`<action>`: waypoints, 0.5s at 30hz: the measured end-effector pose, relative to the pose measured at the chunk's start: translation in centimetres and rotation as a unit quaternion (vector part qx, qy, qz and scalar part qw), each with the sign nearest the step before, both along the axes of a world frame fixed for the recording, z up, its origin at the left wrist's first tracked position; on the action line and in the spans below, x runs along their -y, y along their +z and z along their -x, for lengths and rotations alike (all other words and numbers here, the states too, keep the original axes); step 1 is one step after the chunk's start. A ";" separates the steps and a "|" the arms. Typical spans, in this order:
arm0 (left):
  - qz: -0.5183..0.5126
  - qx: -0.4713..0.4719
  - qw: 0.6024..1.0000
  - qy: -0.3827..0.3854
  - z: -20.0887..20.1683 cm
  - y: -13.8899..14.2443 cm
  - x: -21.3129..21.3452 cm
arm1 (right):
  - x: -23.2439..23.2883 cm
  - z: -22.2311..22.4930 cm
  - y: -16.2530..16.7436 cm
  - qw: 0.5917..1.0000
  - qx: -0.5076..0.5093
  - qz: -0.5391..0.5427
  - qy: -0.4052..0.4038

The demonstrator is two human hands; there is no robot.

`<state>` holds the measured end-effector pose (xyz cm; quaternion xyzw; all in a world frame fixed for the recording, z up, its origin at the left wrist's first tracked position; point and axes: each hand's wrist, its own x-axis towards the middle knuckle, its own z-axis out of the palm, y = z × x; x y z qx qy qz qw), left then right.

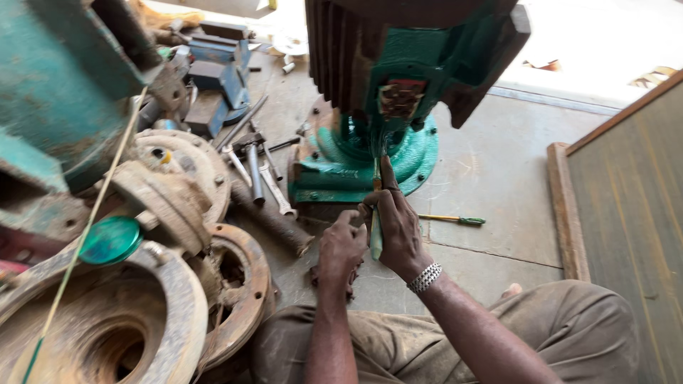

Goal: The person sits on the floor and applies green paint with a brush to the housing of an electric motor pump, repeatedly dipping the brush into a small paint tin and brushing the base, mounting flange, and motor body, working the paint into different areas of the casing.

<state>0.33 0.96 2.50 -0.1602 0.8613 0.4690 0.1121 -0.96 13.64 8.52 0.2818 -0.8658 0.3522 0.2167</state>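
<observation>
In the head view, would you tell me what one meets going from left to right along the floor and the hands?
Rusty round casing → green cap → spanners → left hand → right hand gripping a green-handled tool → green screwdriver → wooden board.

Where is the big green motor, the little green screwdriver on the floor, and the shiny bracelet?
Big green finned motor [420, 50], head view: on its painted housing.
Small green-handled screwdriver [471, 221], head view: on its handle.
Silver metal bracelet [425, 277], head view: on the band at the wrist.

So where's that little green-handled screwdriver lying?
The green-handled screwdriver lies on the concrete floor, just right of the person's right hand and below the green motor.
</observation>
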 end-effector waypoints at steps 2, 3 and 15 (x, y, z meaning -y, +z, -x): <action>0.037 0.000 0.999 -0.010 -0.2 -0.2 0.1 | 0.9 -0.7 1.2 0.996 -0.073 -0.023 0.053; 0.018 0.006 1.000 0.000 -0.3 -0.4 0.2 | 1.7 -0.7 1.9 0.990 -0.111 -0.032 0.079; 0.037 0.033 0.999 -0.007 0.5 -4.1 0.5 | 7.0 2.3 4.3 0.987 -0.103 -0.117 -0.035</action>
